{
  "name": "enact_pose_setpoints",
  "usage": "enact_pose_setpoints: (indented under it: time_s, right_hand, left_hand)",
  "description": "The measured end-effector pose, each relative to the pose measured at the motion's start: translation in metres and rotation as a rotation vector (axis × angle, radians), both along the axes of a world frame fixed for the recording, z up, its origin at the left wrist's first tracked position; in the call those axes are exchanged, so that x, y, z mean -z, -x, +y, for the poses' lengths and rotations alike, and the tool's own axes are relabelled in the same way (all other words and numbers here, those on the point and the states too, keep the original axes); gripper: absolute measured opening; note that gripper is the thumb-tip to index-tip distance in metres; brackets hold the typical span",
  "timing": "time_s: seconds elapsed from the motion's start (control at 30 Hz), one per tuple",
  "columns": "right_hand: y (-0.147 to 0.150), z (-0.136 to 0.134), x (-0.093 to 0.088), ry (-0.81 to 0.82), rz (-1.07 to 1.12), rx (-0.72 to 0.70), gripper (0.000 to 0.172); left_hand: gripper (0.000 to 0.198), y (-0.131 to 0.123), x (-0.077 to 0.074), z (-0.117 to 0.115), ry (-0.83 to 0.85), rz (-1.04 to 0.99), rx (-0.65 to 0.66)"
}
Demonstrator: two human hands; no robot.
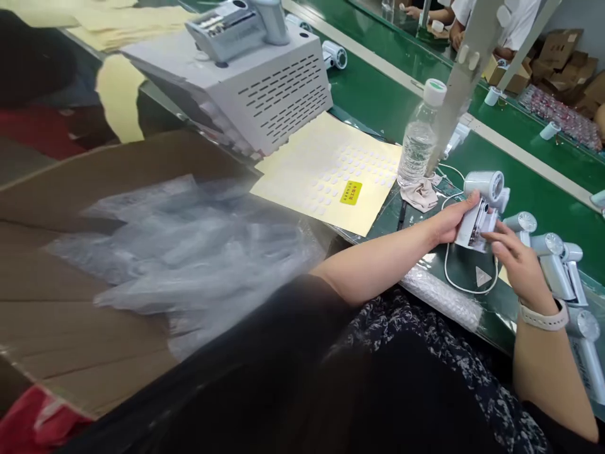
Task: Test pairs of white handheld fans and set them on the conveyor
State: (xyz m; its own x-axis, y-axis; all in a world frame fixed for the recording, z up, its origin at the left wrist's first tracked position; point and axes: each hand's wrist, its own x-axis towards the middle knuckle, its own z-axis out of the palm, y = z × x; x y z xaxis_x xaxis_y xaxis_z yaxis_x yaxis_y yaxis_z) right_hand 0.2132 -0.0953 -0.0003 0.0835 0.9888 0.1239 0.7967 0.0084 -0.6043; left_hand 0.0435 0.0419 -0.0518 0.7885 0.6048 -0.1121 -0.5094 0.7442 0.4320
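Observation:
At the right of the head view, my left hand [450, 221] is wrapped round a white device [467, 222] with a round barrel on top and an exposed inner side. My right hand [515, 255], with a pale watch band at the wrist, has its fingers against the device's open side; whether they pinch a small part is too small to tell. A white cable [447, 268] loops below the device. Several similar white devices [551, 246] stand to the right of my right hand.
A clear bottle [416, 148] stands beside a crumpled cloth [420, 194] and a metal post. A yellow sticker sheet [302, 170] lies left of them, near a slotted white box [278, 94]. Plastic bags [198, 246] fill a carton [47, 265]. Other people sit beyond the green belt [501, 164].

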Motion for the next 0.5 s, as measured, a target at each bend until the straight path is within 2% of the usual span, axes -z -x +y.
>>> enact_pose_setpoints:
  time_s: [0.07, 0.13, 0.2, 0.27, 0.4, 0.43, 0.5]
  right_hand:
    - [-0.004, -0.011, 0.002, 0.055, -0.041, 0.115, 0.069]
    - [-0.003, -0.012, 0.008, 0.127, -0.132, 0.2, 0.051]
    - [0.009, -0.009, 0.017, 0.185, -0.155, 0.162, 0.029]
    - [0.027, -0.006, 0.024, 0.24, -0.119, 0.046, 0.019]
    - [0.052, -0.012, 0.02, 0.343, 0.115, -0.235, 0.016]
    - [0.053, -0.013, 0.017, 0.353, 0.234, -0.258, 0.022]
    - [0.052, -0.015, 0.012, 0.345, 0.498, -0.212, 0.043]
  left_hand:
    - [0.063, 0.009, -0.003, -0.002, -0.031, 0.052, 0.058]
    - [0.067, 0.016, -0.007, -0.004, -0.035, 0.074, 0.039]
    - [0.071, 0.022, -0.011, -0.004, -0.019, 0.07, -0.03]
    - [0.075, 0.026, -0.013, -0.002, -0.001, 0.075, -0.103]
    - [0.086, 0.031, -0.014, 0.0, -0.031, 0.072, -0.227]
    - [0.088, 0.031, -0.013, -0.001, -0.052, 0.066, -0.25]
    - [0.089, 0.03, -0.013, -0.002, -0.09, 0.051, -0.287]
